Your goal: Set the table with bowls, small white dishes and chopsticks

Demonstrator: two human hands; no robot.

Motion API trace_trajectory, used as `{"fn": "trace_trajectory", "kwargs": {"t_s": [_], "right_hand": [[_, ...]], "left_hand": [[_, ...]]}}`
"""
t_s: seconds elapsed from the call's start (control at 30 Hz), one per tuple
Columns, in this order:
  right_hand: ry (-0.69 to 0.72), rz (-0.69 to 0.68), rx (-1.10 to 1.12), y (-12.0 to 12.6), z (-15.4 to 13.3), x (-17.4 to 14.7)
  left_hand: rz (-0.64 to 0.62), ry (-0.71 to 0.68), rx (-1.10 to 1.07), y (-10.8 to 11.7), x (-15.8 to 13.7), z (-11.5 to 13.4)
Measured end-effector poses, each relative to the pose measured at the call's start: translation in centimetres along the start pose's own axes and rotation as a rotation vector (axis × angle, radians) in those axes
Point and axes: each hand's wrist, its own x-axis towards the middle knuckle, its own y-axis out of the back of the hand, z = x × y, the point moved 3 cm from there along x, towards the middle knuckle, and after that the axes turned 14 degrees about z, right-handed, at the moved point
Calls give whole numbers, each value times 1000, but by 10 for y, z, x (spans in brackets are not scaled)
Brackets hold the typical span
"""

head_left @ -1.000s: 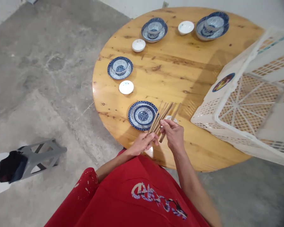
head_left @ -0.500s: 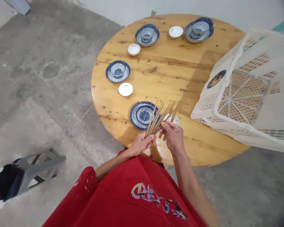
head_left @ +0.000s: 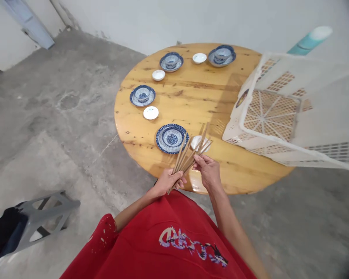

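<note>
A loose bundle of brown chopsticks fans out above the near edge of the round table. My left hand is closed around its lower ends. The fingers of my right hand pinch chopsticks on the bundle's right side; how many lie in each hand I cannot tell. Just beyond the chopsticks, a blue-patterned plate with a bowl sits on the table, partly covered by their tips. To its right is a small white dish, also partly hidden behind them.
On the wooden table, more blue-patterned bowls on plates and small white dishes follow the left and far rim. A large white plastic crate lies at the right. A grey stool stands on the floor at lower left.
The view has tilted up, showing more wall. My right hand has drawn closer to the left, and the separate chopsticks it held now merge with the bundle.
</note>
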Motion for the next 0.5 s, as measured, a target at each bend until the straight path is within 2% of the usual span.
{"fn": "trace_trajectory", "kwargs": {"t_s": [0.17,0.5], "right_hand": [[4,-35,13,12,3,-18],[29,-127,38,10,16,-42]], "left_hand": [[-6,-18,3,-3,-24,-10],[128,-90,122,10,-66,-25]]}}
